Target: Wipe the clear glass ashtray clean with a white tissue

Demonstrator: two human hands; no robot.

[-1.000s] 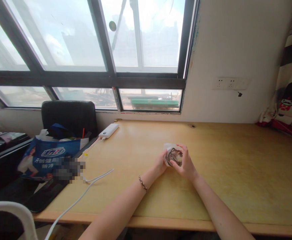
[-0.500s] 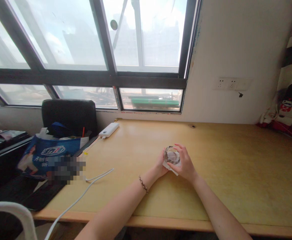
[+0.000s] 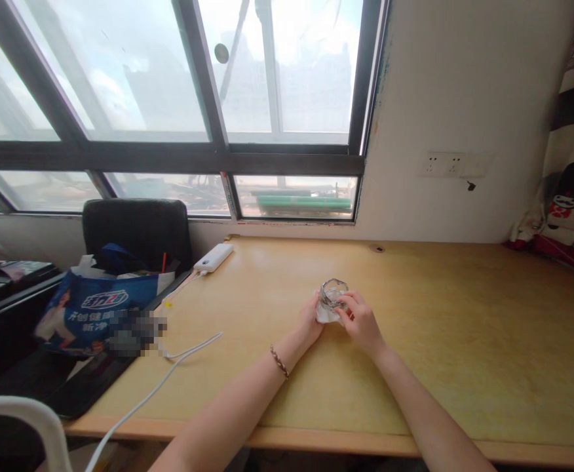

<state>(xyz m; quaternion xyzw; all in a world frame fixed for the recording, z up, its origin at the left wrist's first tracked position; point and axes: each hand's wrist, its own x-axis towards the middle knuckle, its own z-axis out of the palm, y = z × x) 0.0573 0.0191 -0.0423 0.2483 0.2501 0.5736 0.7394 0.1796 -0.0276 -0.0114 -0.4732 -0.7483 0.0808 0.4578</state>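
A clear round glass [image 3: 335, 286] is held just above the table, tipped so its open rim shows. A crumpled white tissue [image 3: 327, 315] lies against its lower side. On the left, my left hand [image 3: 310, 319] is closed around the glass and tissue; its fingers are partly hidden behind them. My right hand [image 3: 362, 321] has its thumb and fingers pinched together at the near right part of the rim. Whether some tissue is also between those fingertips, I cannot tell.
A yellow wooden table [image 3: 464, 341] spreads under my hands. A white power bank [image 3: 214, 257] with a white cable [image 3: 169, 377] lies to the left. Beyond that edge, a blue shopping bag [image 3: 90, 305] sits on a black chair [image 3: 137, 223]. Windows and a wall socket [image 3: 444, 164] are behind.
My right hand has gone from spread around the glass's rim to a pinch at its near right side. The glass has tilted and shifted slightly left, and more tissue shows below it.
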